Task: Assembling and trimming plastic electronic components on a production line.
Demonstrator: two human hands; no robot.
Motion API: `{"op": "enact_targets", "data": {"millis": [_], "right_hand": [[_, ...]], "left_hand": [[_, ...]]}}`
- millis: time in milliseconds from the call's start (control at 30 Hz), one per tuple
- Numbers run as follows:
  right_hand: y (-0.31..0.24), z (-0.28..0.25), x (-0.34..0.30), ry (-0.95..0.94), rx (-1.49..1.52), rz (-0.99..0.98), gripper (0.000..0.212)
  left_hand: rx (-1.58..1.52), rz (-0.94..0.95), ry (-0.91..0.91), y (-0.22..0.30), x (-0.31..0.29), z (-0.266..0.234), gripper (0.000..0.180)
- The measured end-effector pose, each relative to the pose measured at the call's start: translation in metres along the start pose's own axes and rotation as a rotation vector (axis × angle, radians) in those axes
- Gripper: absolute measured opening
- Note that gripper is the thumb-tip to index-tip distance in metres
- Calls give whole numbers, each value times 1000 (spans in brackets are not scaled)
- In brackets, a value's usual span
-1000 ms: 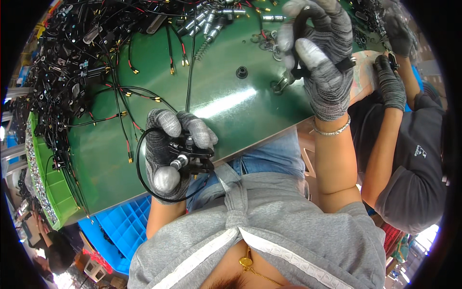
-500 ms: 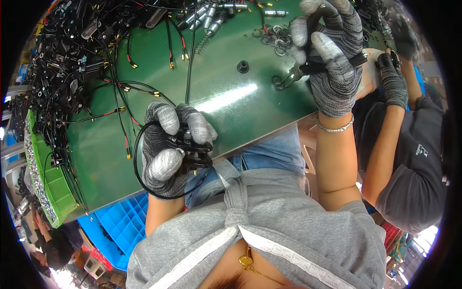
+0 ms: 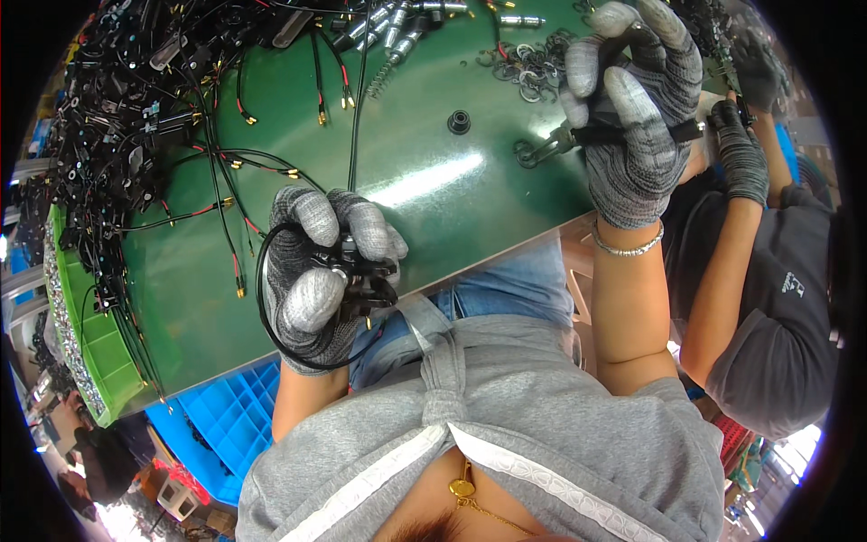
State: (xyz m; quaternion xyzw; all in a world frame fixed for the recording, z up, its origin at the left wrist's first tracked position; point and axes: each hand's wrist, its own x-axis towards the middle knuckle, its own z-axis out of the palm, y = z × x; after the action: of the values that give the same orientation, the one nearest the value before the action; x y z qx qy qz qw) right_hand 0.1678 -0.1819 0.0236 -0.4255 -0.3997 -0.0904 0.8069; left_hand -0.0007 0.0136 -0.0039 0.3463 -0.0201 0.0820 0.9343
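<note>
My left hand (image 3: 312, 280), in a grey knit glove, is closed round a black lever-like part (image 3: 366, 280) with metal bits. A black cable (image 3: 265, 298) loops from it around the hand. On the right, my gloved right hand (image 3: 637, 122) grips a pair of pliers (image 3: 562, 141) by its black handles, the metal jaws pointing left. At the jaw tips is a small dark ring (image 3: 526, 154); whether the jaws hold it I cannot tell. Just beyond lies a pile of small metal rings (image 3: 535, 72). A black round bushing (image 3: 459, 122) stands between the hands.
A large heap of black parts and cables (image 3: 117, 135) covers the green table (image 3: 424, 217) at far left. Metal cylinders and springs (image 3: 393, 36) lie at the back. A green bin (image 3: 104, 361) and blue crate (image 3: 217, 425) are at left; a co-worker's gloved hand (image 3: 741, 154) is at right.
My right hand has moved slightly right and toward me with the pliers. The left hand still holds the black lever-like part, barely shifted.
</note>
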Motion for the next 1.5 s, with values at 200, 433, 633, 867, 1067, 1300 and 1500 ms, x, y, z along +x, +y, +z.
{"op": "enact_targets", "data": {"millis": [200, 433, 633, 867, 1067, 1300, 1500], "right_hand": [[-15, 9, -17, -5, 9, 93, 51], [-5, 5, 0, 31, 50, 20, 52], [0, 3, 3, -34, 109, 85, 53], [2, -4, 6, -172, 67, 28, 53], [-2, 8, -3, 27, 63, 130, 52], [-4, 18, -3, 16, -111, 76, 41], [11, 22, -11, 3, -236, -61, 37]], "left_hand": [[107, -10, -43, 1, 0, 5, 48], [149, 4, -35, 1, 0, 4, 47], [130, -37, -14, 4, 1, 5, 46], [70, -32, 8, 0, -2, 10, 49], [79, -32, 3, 1, 1, 7, 49], [162, 7, 17, -2, 0, 5, 46], [91, 6, -56, -2, 3, 0, 47]]}}
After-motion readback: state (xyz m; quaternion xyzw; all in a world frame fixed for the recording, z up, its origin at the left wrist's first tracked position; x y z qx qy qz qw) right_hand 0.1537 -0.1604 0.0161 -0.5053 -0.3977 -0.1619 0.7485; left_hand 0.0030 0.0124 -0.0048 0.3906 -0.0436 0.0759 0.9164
